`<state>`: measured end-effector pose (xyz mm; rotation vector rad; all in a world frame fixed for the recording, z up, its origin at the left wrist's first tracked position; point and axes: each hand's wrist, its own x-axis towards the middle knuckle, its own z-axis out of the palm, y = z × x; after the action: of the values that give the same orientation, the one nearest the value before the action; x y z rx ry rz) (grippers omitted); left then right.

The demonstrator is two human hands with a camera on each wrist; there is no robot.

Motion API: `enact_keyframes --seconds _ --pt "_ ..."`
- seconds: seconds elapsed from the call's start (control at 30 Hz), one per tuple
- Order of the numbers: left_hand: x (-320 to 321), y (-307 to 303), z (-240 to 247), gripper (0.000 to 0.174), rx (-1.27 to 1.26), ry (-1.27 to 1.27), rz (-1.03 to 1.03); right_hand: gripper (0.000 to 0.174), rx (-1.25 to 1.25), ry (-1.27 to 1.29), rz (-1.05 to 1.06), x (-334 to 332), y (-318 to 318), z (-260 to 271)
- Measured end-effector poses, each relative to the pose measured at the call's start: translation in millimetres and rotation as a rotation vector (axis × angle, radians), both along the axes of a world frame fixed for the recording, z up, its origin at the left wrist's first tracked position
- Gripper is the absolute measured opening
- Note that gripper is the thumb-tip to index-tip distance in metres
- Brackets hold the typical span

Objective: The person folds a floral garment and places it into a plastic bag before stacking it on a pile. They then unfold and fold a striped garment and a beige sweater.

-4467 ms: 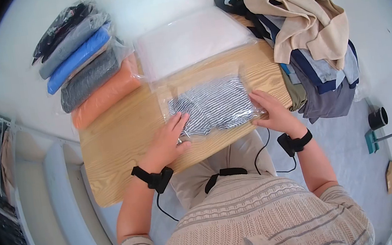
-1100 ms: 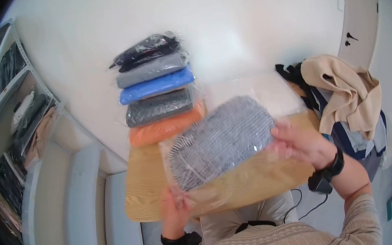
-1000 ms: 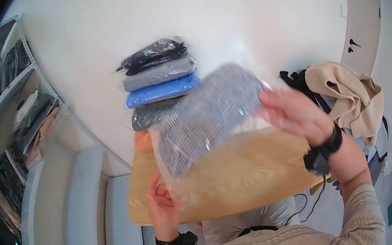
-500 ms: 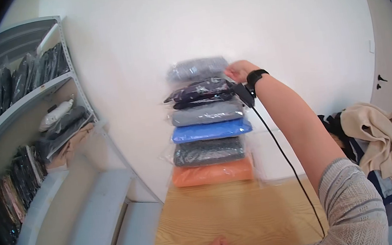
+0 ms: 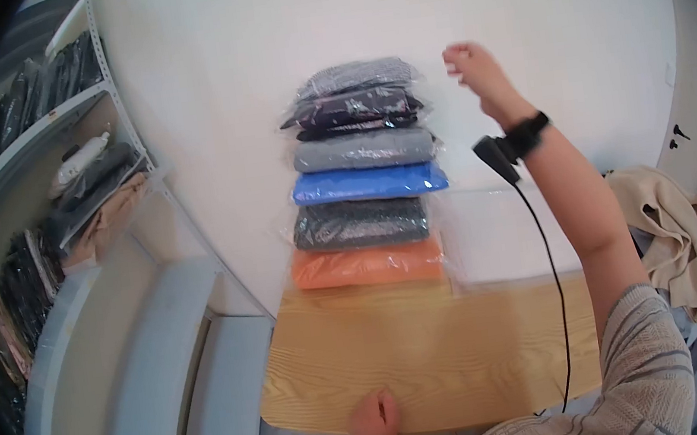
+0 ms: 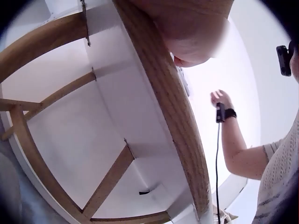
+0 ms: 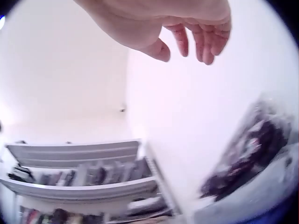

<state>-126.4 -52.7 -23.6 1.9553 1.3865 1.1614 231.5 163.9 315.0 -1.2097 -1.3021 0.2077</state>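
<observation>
My right hand [image 5: 479, 75] is raised by the wall, to the right of the stack's top, and holds nothing. Its fingers [image 7: 205, 44] hang loosely bent in the right wrist view. The striped garment in a clear bag [image 5: 357, 76] lies on top of the stack, over a dark bagged garment [image 5: 357, 108]. Below come bagged grey [image 5: 366, 150], blue [image 5: 370, 183], dark grey [image 5: 362, 223] and orange [image 5: 367, 263] garments. My left hand [image 5: 375, 423] rests at the table's front edge, loosely curled and holding nothing; its fingertips are hidden.
Flat clear bags [image 5: 507, 233] lie on the wooden table [image 5: 435, 355] right of the stack. Beyond them is a clothes pile with a beige garment [image 5: 672, 230] on top. A shelf rack [image 5: 40, 116] with bagged clothes stands at the left. A black cable [image 5: 561, 304] trails from my right wrist.
The bagged striped garment was lifted from the table and set on top of the stack. My right hand has let go and moved right; my left hand has come down to the table edge.
</observation>
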Motion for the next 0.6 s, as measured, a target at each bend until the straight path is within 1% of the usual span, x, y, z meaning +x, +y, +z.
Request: enact_keyframes --seconds 0.03,0.07,0.1,0.13,0.17,0.2,0.27,0.3,0.33,0.37,0.4,0.47,0.5,0.6 --pt "-0.4 1.0 -2.3 0.019 0.022 0.021 0.009 0.028 0.225 0.024 0.097 -20.5 -45.0 2.9" --pt "-0.2 2.0 -4.1 0.018 0.046 0.04 0.016 0.026 0.358 0.012 0.132 -36.4 -93.0 7.6" --pt "0.5 2.0 -4.5 0.018 0.027 0.032 0.002 0.025 0.51 -0.067 0.098 -45.0 -141.2 9.0" --pt "0.9 2.6 -4.6 0.018 0.061 0.032 0.015 0.03 0.654 -0.192 -0.046 -51.7 -189.2 7.3" --pt "0.7 2.8 -5.4 0.017 0.093 0.036 0.022 0.036 0.845 -0.104 -0.074 -55.0 -232.5 3.6" --pt "-0.7 3.5 -7.7 0.017 0.071 0.038 -0.009 0.032 0.983 -0.223 -0.035 -54.4 -280.2 -5.2" --pt "-1.5 5.1 -12.0 0.017 0.12 0.077 -0.002 0.024 1.246 -0.481 0.074 -52.8 -375.0 -22.7" --pt "-1.3 5.0 -9.9 0.017 0.095 0.088 -0.045 0.018 1.33 -0.533 0.175 -70.8 -392.5 -15.9" --pt "-0.4 5.3 -6.9 0.017 0.136 0.098 -0.033 0.011 1.405 -0.592 0.283 -88.7 -410.1 -9.1" --pt "0.6 4.8 -4.2 0.017 0.179 0.112 -0.023 0.017 1.498 -0.763 0.183 -96.4 -422.0 -7.1" --pt "1.5 3.9 -2.8 0.017 0.158 0.134 -0.07 0.017 1.458 -0.769 0.139 -100.2 -435.6 -4.1" --pt "2.7 1.5 -1.6 0.018 0.066 0.13 -0.007 0.017 1.369 -0.839 0.056 -100.5 -453.8 -5.0" --pt "4.4 0.4 -1.5 0.018 0.062 0.149 -0.039 0.018 1.332 -0.868 0.039 -101.2 -462.6 -6.7" --pt "7.6 1.2 -2.3 0.019 0.117 0.125 -0.022 0.018 1.267 -0.921 -0.019 -104.2 -483.8 -11.8"
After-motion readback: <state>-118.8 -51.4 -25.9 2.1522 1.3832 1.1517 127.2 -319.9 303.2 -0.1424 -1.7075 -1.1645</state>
